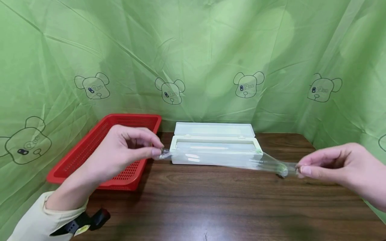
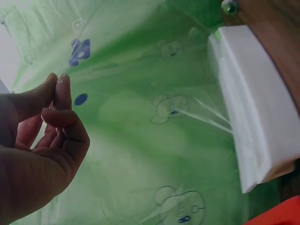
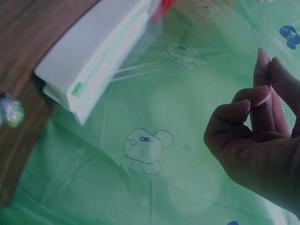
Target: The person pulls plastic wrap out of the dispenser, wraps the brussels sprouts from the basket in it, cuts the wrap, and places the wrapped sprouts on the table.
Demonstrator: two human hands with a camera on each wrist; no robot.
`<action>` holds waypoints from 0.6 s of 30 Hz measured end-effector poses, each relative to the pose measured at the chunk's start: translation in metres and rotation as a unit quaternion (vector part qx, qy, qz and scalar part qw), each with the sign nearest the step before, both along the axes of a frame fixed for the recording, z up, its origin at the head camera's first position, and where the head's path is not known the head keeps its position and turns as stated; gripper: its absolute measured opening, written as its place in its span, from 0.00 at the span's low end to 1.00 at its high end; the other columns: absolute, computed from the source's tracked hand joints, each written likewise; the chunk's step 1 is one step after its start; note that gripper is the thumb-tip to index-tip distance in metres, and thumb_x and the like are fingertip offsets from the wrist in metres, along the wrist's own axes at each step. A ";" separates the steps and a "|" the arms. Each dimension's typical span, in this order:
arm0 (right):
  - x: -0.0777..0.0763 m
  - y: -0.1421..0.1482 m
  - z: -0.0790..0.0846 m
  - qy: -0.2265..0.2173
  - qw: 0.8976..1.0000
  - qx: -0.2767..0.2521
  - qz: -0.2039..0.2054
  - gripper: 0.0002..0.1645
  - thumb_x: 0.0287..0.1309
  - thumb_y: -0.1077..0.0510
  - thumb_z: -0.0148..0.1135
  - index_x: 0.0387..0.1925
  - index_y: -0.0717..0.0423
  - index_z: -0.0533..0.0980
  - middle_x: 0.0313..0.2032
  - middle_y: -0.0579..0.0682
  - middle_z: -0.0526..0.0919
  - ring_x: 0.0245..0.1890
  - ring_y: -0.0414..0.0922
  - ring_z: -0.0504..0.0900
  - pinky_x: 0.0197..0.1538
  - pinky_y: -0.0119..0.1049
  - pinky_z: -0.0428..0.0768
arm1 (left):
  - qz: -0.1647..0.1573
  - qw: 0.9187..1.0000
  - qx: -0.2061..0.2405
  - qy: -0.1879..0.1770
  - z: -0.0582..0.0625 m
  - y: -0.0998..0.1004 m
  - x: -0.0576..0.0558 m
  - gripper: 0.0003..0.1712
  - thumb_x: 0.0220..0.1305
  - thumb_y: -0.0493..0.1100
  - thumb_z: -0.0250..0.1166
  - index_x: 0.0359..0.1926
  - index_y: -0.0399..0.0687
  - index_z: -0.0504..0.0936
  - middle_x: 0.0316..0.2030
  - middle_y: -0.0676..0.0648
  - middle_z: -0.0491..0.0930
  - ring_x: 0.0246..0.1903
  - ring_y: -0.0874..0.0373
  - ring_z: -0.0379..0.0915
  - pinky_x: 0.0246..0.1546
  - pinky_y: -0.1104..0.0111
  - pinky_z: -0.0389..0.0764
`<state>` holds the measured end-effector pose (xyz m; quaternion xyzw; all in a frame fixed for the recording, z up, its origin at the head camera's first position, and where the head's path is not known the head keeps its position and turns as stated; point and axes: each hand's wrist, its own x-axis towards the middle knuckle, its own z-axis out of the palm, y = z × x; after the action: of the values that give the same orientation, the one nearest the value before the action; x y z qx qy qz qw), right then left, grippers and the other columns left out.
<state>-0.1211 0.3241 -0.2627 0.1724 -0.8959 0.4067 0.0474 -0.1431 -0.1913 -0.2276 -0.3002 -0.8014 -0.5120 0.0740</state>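
Note:
A piece of clear plastic film is stretched between my two hands, low over the table. My left hand pinches its left end between thumb and forefinger, in front of the red basket. On the other side my right hand pinches the right end, a little lower. Behind the film, and showing through it, stands a long white box with its hinged lid raised at the back. A small shiny green-and-clear item lies on the table near the box; the film overlaps it in the head view.
At the left a red slotted plastic basket stands on the brown wooden table. Green cloth printed with bear faces hangs around the back and sides. A black device is strapped to my left wrist.

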 end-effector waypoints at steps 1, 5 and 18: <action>0.001 0.002 -0.005 -0.006 1.000 0.001 0.017 0.11 0.63 0.70 0.70 0.45 0.57 0.89 0.35 0.53 0.91 0.34 0.45 0.89 0.37 0.34 0.84 | -0.009 1.000 -0.002 -0.004 -0.004 -0.001 0.003 0.08 0.61 0.31 0.76 0.40 0.46 0.92 0.31 0.46 0.88 0.25 0.54 0.78 0.23 0.67 0.76; 0.006 0.006 -0.024 -0.037 0.996 0.000 0.087 0.16 0.65 0.73 0.66 0.45 0.54 0.89 0.35 0.50 0.91 0.35 0.42 0.88 0.36 0.34 0.83 | -0.046 0.999 -0.018 -0.020 -0.023 -0.004 0.011 0.08 0.63 0.33 0.76 0.39 0.50 0.92 0.34 0.48 0.88 0.27 0.55 0.78 0.24 0.66 0.78; 0.017 -0.003 -0.084 -0.186 0.951 -0.078 0.233 0.15 0.70 0.74 0.58 0.45 0.58 0.87 0.37 0.51 0.91 0.39 0.45 0.89 0.42 0.35 0.84 | -0.145 0.980 -0.007 -0.138 -0.088 -0.008 0.027 0.07 0.65 0.32 0.73 0.42 0.47 0.91 0.33 0.49 0.88 0.28 0.58 0.82 0.26 0.67 0.81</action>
<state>-0.1040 0.3208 -0.3465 0.2935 -0.7894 0.4995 -0.2030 -0.1164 -0.1992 -0.3157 -0.3398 -0.7554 -0.5484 -0.1147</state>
